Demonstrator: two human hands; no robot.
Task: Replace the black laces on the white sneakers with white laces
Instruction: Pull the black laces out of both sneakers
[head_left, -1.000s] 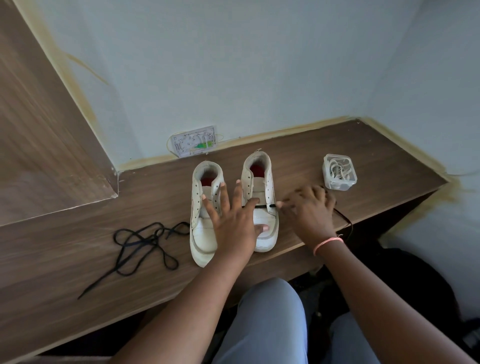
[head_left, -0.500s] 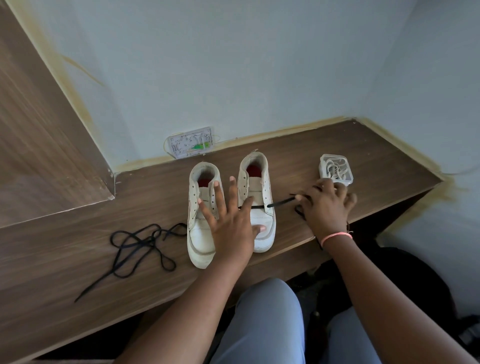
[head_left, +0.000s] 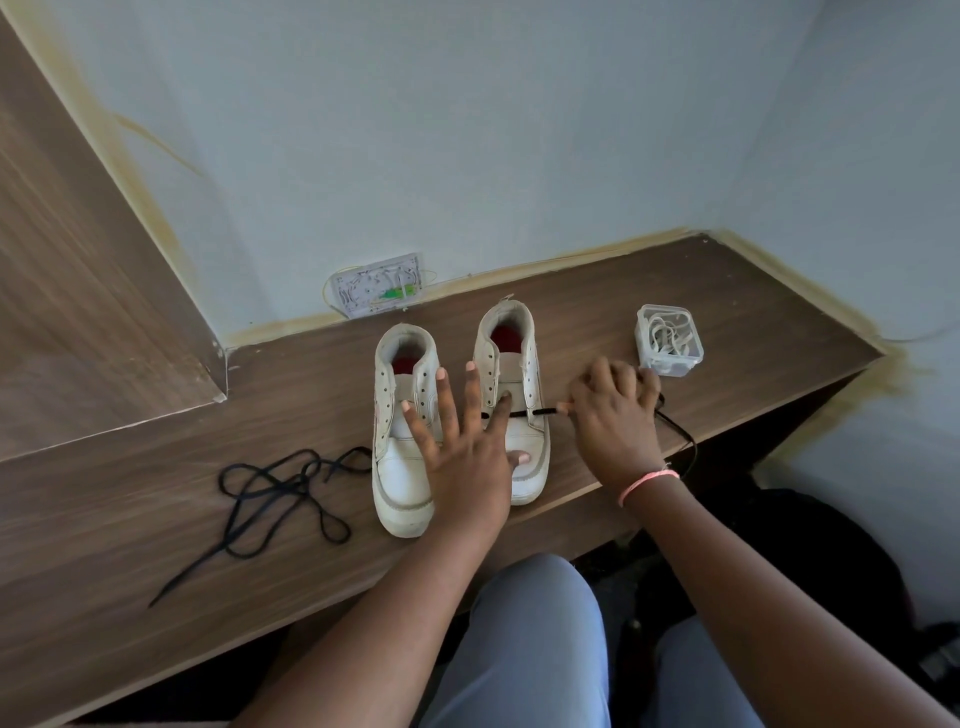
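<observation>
Unlacing the right sneaker

Loose black lace (head_left: 275, 499) heaped far left; left hand (head_left: 467, 447) spread flat, pinning both sneakers (head_left: 402, 467); right hand (head_left: 613, 415) pinching last black lace (head_left: 540, 411) at lowest eyelet. Soft, limp, light: best gripped near the stiff tip.

Left hand (head_left: 467, 457) spread flat over both sneakers, blocking the gap between left sneaker (head_left: 402, 441) and right sneaker (head_left: 511, 395). Beyond its fingertips: open sneaker collars, then bare desk (head_left: 571, 312) up to the wall. Left of its little finger, past the left sneaker: loose black lace (head_left: 280, 493) tangled on the desk; bare wood all around the tangle. Right hand (head_left: 613, 421) closed on a second black lace (head_left: 537, 412), stretched taut across the narrow gap to the right sneaker. Just past its fingertips: clear plastic box (head_left: 670, 340), near touching. Right of the box: free desk to the corner.
</observation>
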